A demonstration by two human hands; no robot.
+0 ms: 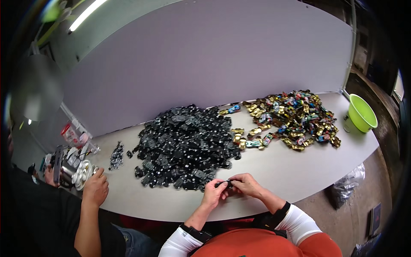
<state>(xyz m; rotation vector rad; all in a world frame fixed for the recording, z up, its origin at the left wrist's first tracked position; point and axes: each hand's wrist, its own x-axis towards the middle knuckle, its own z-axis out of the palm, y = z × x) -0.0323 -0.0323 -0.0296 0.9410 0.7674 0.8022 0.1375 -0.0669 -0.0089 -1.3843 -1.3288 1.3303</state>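
Close to the table's front edge, my left hand [211, 193] and my right hand [248, 186] meet over a small black toy car chassis [228, 183]. Fingers of both hands pinch it from either side, covering much of it. Just beyond my left hand rises a large heap of black toy car chassis [184, 143], some with small silvery spots. To the far right of my hands lies a second heap of shiny gold and multicoloured toy car pieces [295, 115]. A few of these pieces [253, 143] trail off toward the black heap.
A lime green bowl [361, 113] stands at the table's right end. Small silvery parts [116, 156] form a little pile left of the black heap. At the left, another person's hand [96, 188] is near white round parts [81, 174]. A grey panel [214, 55] closes the back.
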